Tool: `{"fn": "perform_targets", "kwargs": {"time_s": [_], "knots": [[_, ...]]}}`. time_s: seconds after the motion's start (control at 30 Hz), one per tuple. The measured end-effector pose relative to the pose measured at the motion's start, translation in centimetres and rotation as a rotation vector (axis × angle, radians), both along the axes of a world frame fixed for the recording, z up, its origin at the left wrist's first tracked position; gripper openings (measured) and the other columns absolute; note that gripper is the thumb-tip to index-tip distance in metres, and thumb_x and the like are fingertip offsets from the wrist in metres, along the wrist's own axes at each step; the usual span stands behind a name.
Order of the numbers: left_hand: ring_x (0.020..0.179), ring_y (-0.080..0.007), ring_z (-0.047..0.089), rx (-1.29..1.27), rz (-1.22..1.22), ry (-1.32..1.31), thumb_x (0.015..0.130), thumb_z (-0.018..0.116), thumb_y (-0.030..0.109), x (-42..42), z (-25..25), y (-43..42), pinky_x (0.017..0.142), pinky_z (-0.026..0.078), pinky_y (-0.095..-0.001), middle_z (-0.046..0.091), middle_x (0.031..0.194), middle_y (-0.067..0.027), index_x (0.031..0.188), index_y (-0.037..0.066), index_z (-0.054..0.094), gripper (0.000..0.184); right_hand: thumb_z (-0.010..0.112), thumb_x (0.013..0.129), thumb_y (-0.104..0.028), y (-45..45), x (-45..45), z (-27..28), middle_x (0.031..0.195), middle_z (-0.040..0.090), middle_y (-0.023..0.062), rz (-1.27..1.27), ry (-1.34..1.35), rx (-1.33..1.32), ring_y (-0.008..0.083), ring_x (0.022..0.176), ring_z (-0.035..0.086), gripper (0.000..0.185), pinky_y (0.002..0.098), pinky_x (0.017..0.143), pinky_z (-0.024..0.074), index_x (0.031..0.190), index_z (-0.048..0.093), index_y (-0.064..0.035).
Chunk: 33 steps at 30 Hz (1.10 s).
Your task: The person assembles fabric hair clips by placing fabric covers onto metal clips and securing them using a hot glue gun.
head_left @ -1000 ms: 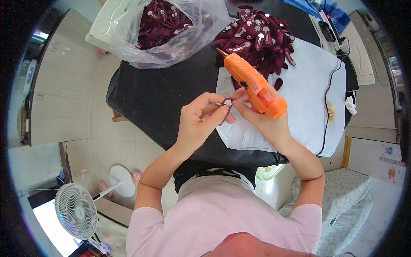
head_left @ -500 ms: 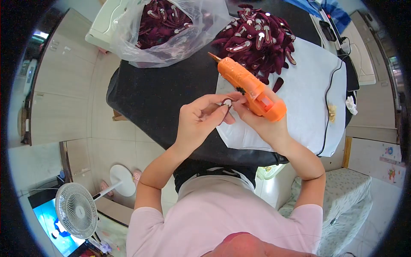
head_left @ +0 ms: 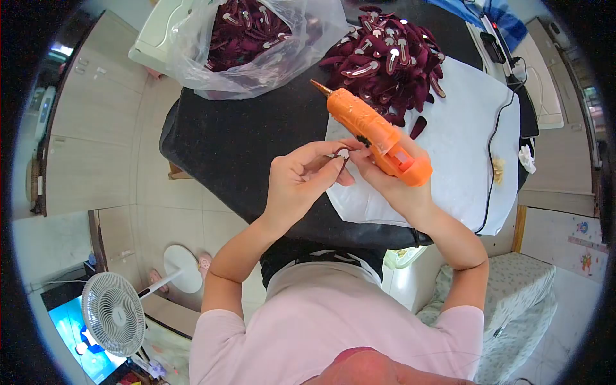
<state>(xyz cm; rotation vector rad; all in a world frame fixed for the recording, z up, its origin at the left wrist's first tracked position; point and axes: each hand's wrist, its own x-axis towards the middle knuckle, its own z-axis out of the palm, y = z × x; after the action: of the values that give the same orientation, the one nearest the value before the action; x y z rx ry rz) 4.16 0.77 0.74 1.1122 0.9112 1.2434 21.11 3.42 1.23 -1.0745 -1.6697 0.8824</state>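
Observation:
My left hand [head_left: 298, 179] pinches a small dark red hair clip [head_left: 342, 154] with a silvery metal part, above the table's front half. An orange glue gun [head_left: 372, 128] rests in my right hand [head_left: 398, 186], its metal nozzle pointing up and to the left, away from the clip. The fingertips of my right hand meet the clip's near right side, so both hands are close together. Beyond the glue gun lies a heap of dark red hair clips [head_left: 391, 58], and one loose dark red piece [head_left: 418, 127] sits at its lower edge.
A clear plastic bag [head_left: 256, 77] of similar clips stands at the back left. White paper [head_left: 475, 154] covers the right part of the black table [head_left: 237, 141]. A black cord [head_left: 493, 147] crosses the paper. A white fan [head_left: 115, 314] stands on the floor at left.
Almost nothing differs. The glue gun has tilted very slightly, its rear end a little lower; both hands keep their hold on the clip.

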Motion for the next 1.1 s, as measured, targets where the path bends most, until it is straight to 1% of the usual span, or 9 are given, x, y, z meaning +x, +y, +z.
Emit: {"fn": "perform_targets", "kwargs": {"time_s": [0.13, 0.23, 0.33, 0.53, 0.63, 0.73, 0.93, 1.03, 1.1], "knots": [[0.072, -0.0145, 0.066, -0.018, -0.017, -0.002, 0.09, 0.055, 0.002, -0.25, 0.02, 0.05, 0.059, 0.045, -0.0201, 0.068, 0.091, -0.0096, 0.109, -0.004, 0.061, 0.021, 0.073, 0.076, -0.009, 0.07, -0.03, -0.27, 0.071, 0.063, 0.0064, -0.001, 0.018, 0.031, 0.0194, 0.06, 0.064, 0.021, 0.028, 0.055, 0.0488, 0.089, 0.057, -0.0076], [0.072, -0.0146, 0.066, -0.005, -0.009, -0.029, 0.09, 0.055, 0.002, -0.11, 0.11, 0.08, 0.059, 0.046, -0.0204, 0.068, 0.089, -0.0093, 0.109, -0.004, 0.061, 0.021, 0.073, 0.075, -0.008, -0.02, -0.3, 0.21, 0.07, 0.062, 0.0066, 0.009, 0.059, -0.016, 0.0216, 0.059, 0.063, 0.021, 0.0283, 0.054, 0.0486, 0.089, 0.057, -0.0076], [0.071, -0.0147, 0.066, -0.021, -0.005, -0.037, 0.089, 0.056, 0.002, -0.12, -0.07, 0.05, 0.059, 0.046, -0.0205, 0.068, 0.088, -0.0092, 0.108, -0.003, 0.062, 0.021, 0.073, 0.075, -0.008, 0.07, -0.1, -0.06, 0.069, 0.061, 0.0067, -0.008, -0.039, 0.022, 0.0213, 0.059, 0.063, 0.021, 0.0287, 0.054, 0.0486, 0.09, 0.057, -0.0075], [0.07, -0.0154, 0.067, -0.09, -0.012, -0.061, 0.088, 0.057, 0.001, -0.29, -0.04, 0.07, 0.058, 0.048, -0.0211, 0.068, 0.086, -0.0093, 0.107, -0.004, 0.062, 0.02, 0.073, 0.075, -0.008, 0.09, 0.13, 0.12, 0.068, 0.061, 0.0067, 0.014, -0.078, 0.117, 0.0218, 0.057, 0.063, 0.022, 0.0295, 0.052, 0.0484, 0.09, 0.057, -0.0074], [0.069, -0.016, 0.067, -0.097, -0.016, -0.084, 0.088, 0.057, 0.001, -0.26, -0.08, 0.07, 0.059, 0.049, -0.0221, 0.068, 0.085, -0.0099, 0.106, -0.004, 0.063, 0.02, 0.073, 0.075, -0.008, 0.1, 0.04, 0.13, 0.069, 0.061, 0.0065, -0.002, -0.079, 0.096, 0.0222, 0.058, 0.064, 0.021, 0.0291, 0.053, 0.0488, 0.09, 0.057, -0.0077], [0.068, -0.0167, 0.066, -0.105, -0.009, -0.126, 0.088, 0.057, 0.002, -0.3, -0.19, 0.16, 0.059, 0.051, -0.0234, 0.068, 0.083, -0.0107, 0.106, -0.004, 0.063, 0.02, 0.073, 0.075, -0.008, 0.16, -0.09, 0.13, 0.07, 0.062, 0.007, 0.02, 0.006, -0.022, 0.023, 0.059, 0.064, 0.022, 0.0286, 0.054, 0.0491, 0.09, 0.057, -0.0076], [0.066, -0.017, 0.066, -0.155, -0.032, -0.118, 0.087, 0.057, 0.003, -0.44, 0.16, 0.24, 0.059, 0.051, -0.0237, 0.067, 0.079, -0.0112, 0.106, -0.005, 0.063, 0.021, 0.074, 0.075, -0.01, 0.36, 0.0, -0.05, 0.072, 0.063, 0.0078, 0.007, -0.089, 0.127, 0.0233, 0.06, 0.065, 0.022, 0.0289, 0.054, 0.0492, 0.09, 0.057, -0.0079], [0.065, -0.0168, 0.066, -0.161, -0.035, -0.115, 0.087, 0.057, 0.003, -0.42, 0.17, 0.23, 0.059, 0.051, -0.0228, 0.067, 0.078, -0.011, 0.105, -0.005, 0.063, 0.021, 0.073, 0.076, -0.01, 0.45, 0.19, 0.1, 0.072, 0.063, 0.0078, 0.023, -0.087, 0.087, 0.0231, 0.06, 0.064, 0.021, 0.029, 0.054, 0.0492, 0.09, 0.057, -0.0079], [0.064, -0.0165, 0.066, -0.163, -0.045, -0.113, 0.087, 0.057, 0.003, -0.59, 0.12, 0.32, 0.057, 0.05, -0.0219, 0.067, 0.077, -0.0108, 0.105, -0.005, 0.063, 0.021, 0.072, 0.077, -0.009, 0.33, 0.1, 0.17, 0.073, 0.064, 0.0075, 0.012, -0.07, 0.022, 0.0208, 0.062, 0.065, 0.02, 0.0284, 0.056, 0.0494, 0.09, 0.057, -0.0074]]}}
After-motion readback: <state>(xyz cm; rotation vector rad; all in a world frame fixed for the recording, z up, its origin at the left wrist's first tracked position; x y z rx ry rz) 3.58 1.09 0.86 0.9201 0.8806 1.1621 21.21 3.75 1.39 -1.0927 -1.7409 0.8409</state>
